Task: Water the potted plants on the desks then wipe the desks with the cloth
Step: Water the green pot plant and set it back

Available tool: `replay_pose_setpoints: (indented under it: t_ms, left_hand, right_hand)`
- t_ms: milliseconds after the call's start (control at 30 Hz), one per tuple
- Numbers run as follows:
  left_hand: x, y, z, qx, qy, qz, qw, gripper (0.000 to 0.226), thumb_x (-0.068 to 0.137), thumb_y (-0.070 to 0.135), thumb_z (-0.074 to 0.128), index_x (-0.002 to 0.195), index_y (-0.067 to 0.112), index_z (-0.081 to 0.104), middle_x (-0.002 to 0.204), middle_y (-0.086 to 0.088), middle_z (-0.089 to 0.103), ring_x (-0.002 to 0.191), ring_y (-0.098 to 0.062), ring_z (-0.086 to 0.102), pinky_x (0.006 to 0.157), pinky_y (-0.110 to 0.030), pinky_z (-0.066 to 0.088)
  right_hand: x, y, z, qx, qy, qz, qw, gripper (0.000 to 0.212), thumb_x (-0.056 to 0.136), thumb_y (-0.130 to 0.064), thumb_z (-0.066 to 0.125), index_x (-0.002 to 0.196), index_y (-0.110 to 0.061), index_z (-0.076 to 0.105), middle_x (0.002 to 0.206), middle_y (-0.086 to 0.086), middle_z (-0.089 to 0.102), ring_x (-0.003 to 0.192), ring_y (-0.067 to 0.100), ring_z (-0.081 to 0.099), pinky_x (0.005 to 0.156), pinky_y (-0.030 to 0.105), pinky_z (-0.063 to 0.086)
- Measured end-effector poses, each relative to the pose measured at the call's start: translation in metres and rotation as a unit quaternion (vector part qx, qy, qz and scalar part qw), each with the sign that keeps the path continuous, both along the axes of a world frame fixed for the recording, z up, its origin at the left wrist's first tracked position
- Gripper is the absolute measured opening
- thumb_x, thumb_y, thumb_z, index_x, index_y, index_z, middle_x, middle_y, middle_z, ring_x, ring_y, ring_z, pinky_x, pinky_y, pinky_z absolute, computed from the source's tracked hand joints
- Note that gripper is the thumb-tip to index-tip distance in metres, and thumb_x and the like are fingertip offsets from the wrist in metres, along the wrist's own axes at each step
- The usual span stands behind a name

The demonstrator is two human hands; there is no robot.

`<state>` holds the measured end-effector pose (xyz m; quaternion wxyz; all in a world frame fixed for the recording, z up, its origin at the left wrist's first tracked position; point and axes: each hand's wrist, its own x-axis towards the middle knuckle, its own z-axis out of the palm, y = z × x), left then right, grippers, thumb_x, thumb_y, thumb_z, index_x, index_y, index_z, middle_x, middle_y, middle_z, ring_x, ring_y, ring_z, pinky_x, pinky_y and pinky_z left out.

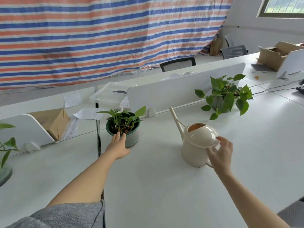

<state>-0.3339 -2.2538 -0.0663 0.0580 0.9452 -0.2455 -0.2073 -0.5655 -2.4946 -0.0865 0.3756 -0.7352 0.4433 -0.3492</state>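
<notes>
Reaching forward, the person is pressing the left hand (117,146), fingers straight, against the near side of the green pot (132,139), which is sitting on the white desk (156,186) near the divider (181,89). The right hand (221,153) is resting loose, spread fingers on the back of the cream watering can (195,145), gripping nothing. A leafier potted plant (225,96) is standing farther right.

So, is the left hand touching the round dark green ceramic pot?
Touching. Head view: left hand lies against the dark green ceramic pot, fingertips at its rim.
</notes>
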Motion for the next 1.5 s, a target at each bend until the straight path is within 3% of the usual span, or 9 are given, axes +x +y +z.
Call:
replay_pose_setpoints:
  t_ms: [100,267,367,500,733,933,1167,1300,1500]
  left_hand:
    - [-0.002,-0.001,-0.002,0.001,-0.008,-0.003,1.0,0.079,0.091,0.025,0.046,0.148,0.014,-0.007,0.156,-0.009,-0.02,0.145,-0.022,-0.016,0.117,-0.039,0.014]
    - [-0.003,0.005,-0.007,-0.014,-0.033,-0.018,0.999,0.079,0.09,0.025,0.046,0.149,0.016,-0.006,0.157,-0.007,-0.018,0.146,-0.021,-0.015,0.117,-0.038,0.016]
    - [-0.003,0.012,-0.014,-0.099,-0.041,0.0,0.994,0.073,0.092,0.023,0.047,0.149,0.016,0.003,0.158,-0.004,-0.009,0.147,-0.019,-0.008,0.117,-0.037,0.017]
    - [-0.004,0.027,-0.038,-0.257,-0.028,0.101,0.961,0.069,0.092,0.015,0.048,0.149,0.015,0.008,0.159,-0.004,0.004,0.147,-0.018,0.005,0.117,-0.031,0.014]
    - [0.045,0.027,-0.053,-0.432,0.192,0.337,0.814,0.075,0.089,0.008,0.053,0.149,0.02,0.011,0.156,-0.007,0.019,0.143,-0.022,0.022,0.112,-0.04,0.025]
    - [0.079,0.011,-0.051,-0.473,0.184,0.258,0.822,0.08,0.076,-0.016,0.058,0.143,0.018,0.028,0.143,-0.004,0.041,0.133,-0.019,0.035,0.099,-0.028,0.032]
    - [0.039,0.005,-0.054,-0.533,0.153,0.265,0.789,0.081,0.079,-0.014,0.054,0.142,0.025,0.024,0.135,0.014,0.037,0.123,-0.002,0.035,0.107,-0.034,0.034]
    - [0.034,0.01,-0.064,-0.523,0.135,0.33,0.775,0.08,0.082,-0.01,0.05,0.147,0.024,0.018,0.151,0.009,0.026,0.133,-0.013,0.033,0.112,-0.04,0.03]
    - [0.05,0.002,-0.048,-0.539,0.179,0.293,0.769,0.075,0.079,-0.011,0.058,0.139,0.024,0.03,0.129,0.011,0.044,0.118,-0.007,0.039,0.093,-0.026,0.032]
  right_hand:
    - [0.021,0.018,0.01,-0.137,0.045,0.035,0.989,0.045,0.067,-0.009,0.061,0.11,0.002,0.056,0.118,0.027,0.053,0.11,0.046,0.046,0.09,0.05,0.039]
    - [0.069,0.057,0.007,-0.217,0.097,0.193,0.952,0.044,0.065,-0.021,0.06,0.108,-0.016,0.051,0.112,0.02,0.059,0.108,0.037,0.052,0.086,0.051,0.045]
    - [0.105,0.075,0.004,-0.163,0.174,0.314,0.919,0.049,0.083,-0.021,0.058,0.129,-0.009,0.046,0.137,0.014,0.043,0.129,0.032,0.038,0.105,0.04,0.031]
    - [0.152,0.092,-0.001,-0.063,0.209,0.39,0.895,0.058,0.088,-0.023,0.053,0.141,-0.012,0.031,0.147,0.007,0.031,0.135,0.023,0.03,0.11,0.033,0.027]
    - [0.203,0.119,-0.024,0.161,0.134,0.373,0.904,0.06,0.085,-0.01,0.056,0.139,-0.011,0.032,0.142,0.005,0.041,0.127,0.02,0.044,0.101,0.03,0.038]
    - [0.217,0.123,-0.043,0.209,0.068,0.313,0.924,0.053,0.083,-0.002,0.052,0.132,-0.015,0.038,0.113,-0.005,0.049,0.11,0.017,0.051,0.085,0.024,0.038]
    - [0.227,0.122,-0.043,0.205,0.075,0.346,0.912,0.068,0.082,0.003,0.047,0.142,-0.021,0.026,0.127,-0.004,0.039,0.126,0.016,0.04,0.096,0.027,0.036]
    - [0.224,0.123,-0.041,0.192,0.071,0.328,0.922,0.074,0.082,0.004,0.046,0.146,-0.02,0.02,0.147,0.0,0.034,0.137,0.019,0.025,0.11,0.03,0.025]
    - [0.217,0.144,-0.036,0.19,0.077,0.325,0.923,0.066,0.084,0.0,0.047,0.143,-0.017,0.024,0.141,0.006,0.038,0.131,0.019,0.035,0.107,0.032,0.033]
